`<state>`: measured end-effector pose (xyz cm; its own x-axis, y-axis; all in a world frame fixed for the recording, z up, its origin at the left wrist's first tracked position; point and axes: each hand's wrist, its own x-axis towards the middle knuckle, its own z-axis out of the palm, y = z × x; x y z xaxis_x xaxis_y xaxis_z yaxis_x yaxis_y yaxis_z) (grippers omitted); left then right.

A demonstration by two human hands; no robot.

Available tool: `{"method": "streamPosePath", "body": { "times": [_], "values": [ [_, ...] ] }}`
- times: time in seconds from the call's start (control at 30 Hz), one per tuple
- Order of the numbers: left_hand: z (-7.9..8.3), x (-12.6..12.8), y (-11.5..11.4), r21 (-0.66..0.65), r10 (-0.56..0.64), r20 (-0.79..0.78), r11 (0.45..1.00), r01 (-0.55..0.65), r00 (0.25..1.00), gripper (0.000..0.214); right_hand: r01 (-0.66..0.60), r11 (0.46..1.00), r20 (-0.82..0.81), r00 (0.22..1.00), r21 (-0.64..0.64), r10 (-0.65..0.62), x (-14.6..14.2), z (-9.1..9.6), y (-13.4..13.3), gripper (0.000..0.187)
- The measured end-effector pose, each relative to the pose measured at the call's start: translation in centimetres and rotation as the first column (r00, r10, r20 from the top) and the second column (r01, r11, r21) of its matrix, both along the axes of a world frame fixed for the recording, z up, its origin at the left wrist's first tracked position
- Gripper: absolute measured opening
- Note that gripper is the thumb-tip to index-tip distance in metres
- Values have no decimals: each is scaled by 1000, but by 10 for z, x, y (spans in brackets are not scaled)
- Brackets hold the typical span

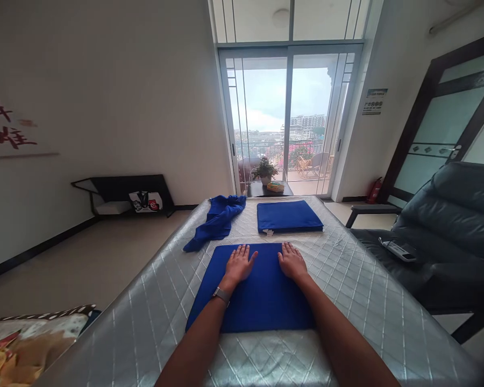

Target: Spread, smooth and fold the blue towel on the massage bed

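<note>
A flat blue folded cloth [262,301] lies on the silver quilted table cover [145,306]. My left hand [240,263], with a watch band on the wrist, rests palm down on the cloth's upper left part, fingers stretched out. On its upper right part, my right hand [292,260] also lies flat, palm down. Neither hand grips anything. Just beyond them sits a neat stack of folded blue cloth [289,216] with a white tag at its near edge. To its left, a crumpled blue cloth [220,220] is spread loosely toward the cover's left edge.
A dark padded armchair [439,236] holding a white power strip [397,249] stands at the right. Beyond the table are a small stand with a potted plant [265,171] and a sliding glass door [258,97]. Patterned fabric [36,344] shows at lower left.
</note>
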<state>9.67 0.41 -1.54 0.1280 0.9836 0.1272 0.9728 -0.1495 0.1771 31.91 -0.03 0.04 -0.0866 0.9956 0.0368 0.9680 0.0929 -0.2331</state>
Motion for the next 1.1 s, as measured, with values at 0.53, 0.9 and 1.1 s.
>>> {"method": "streamPosePath", "body": {
  "times": [0.53,0.9,1.1],
  "values": [
    [0,-68,-9,21,184,-41,983,-183,982,85,14,1000,44,999,-18,-14,0,1,1,67],
    [2,-68,-10,30,188,-9,982,-187,982,84,9,1000,78,997,-22,-7,0,4,0,65],
    [3,-67,-11,27,177,-28,984,-177,984,85,-22,1000,167,986,14,19,-3,14,-10,63]
  ]
}}
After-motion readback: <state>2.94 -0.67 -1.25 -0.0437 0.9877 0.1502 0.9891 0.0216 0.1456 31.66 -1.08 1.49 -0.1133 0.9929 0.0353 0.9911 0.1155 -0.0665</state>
